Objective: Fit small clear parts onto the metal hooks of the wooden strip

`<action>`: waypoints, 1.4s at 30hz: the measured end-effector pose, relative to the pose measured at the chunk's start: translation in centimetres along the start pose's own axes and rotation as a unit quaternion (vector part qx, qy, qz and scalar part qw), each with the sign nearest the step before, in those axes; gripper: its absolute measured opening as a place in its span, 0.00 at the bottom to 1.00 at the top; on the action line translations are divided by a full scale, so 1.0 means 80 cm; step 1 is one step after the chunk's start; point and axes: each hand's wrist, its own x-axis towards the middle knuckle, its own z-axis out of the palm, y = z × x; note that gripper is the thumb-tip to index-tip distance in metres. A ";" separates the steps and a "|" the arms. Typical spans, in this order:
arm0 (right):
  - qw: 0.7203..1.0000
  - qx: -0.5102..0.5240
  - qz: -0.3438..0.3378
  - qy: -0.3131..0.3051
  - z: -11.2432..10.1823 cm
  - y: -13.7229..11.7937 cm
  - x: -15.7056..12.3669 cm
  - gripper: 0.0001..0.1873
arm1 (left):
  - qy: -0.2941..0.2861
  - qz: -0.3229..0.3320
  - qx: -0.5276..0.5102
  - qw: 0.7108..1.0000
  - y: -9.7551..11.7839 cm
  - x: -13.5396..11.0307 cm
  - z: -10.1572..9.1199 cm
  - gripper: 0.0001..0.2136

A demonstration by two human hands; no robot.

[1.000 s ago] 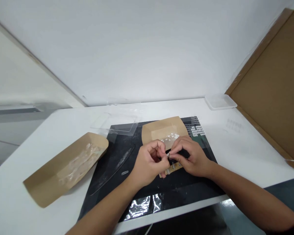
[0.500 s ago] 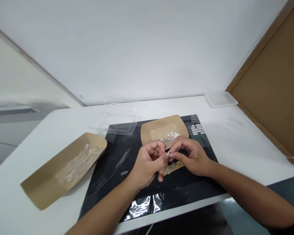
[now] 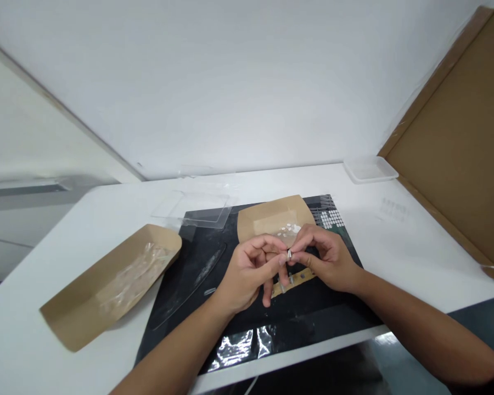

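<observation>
A small whitish, shiny piece [image 3: 289, 254] sits between the fingertips of both hands, too small to name exactly. My left hand [image 3: 253, 269] pinches it from the left with thumb and forefinger, its lower fingers hanging loosely. From the right, the thumb and forefinger of my right hand [image 3: 323, 257] close on the same piece. Below the hands a tan strip [image 3: 298, 280] lies on the black mat [image 3: 263, 318], carrying several small clear and dark bits. Just behind them rests a brown paper tray [image 3: 267, 214] with small white pieces [image 3: 288, 227] in it, partly hidden by my hands.
At left, a larger brown paper tray [image 3: 78, 318] holds clear plastic bags [image 3: 135, 274]. Clear plastic sheets [image 3: 201, 211] lie at the mat's back edge. White dots [image 3: 331, 219] line its back right corner. A clear plastic box [image 3: 370, 170] stands by the cardboard wall [image 3: 456, 137].
Both hands have shifted slightly right and up with the small piece. The fingers of my left hand have spread a little, and more of the tan strip shows.
</observation>
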 end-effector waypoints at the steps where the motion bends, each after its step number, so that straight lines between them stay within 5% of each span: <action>1: 1.000 -0.014 -0.013 0.002 -0.002 -0.001 0.001 0.03 | 0.000 0.003 0.005 1.000 0.000 0.000 -0.001 0.17; 9: 0.985 -0.139 -0.104 0.015 -0.011 -0.004 0.002 0.02 | 0.003 -0.003 0.047 0.999 0.006 0.000 -0.001 0.17; 27: 0.975 -0.174 -0.141 0.003 -0.016 -0.003 0.003 0.03 | -0.020 -0.016 0.073 0.997 0.005 0.001 -0.006 0.15; 35: 0.942 -0.254 -0.217 -0.029 -0.024 -0.002 0.005 0.07 | -0.028 -0.046 0.085 0.995 0.007 0.002 -0.006 0.15; 42: 0.925 -0.290 -0.245 -0.012 -0.023 -0.003 0.001 0.09 | -0.022 0.015 0.117 0.993 0.011 0.000 0.000 0.13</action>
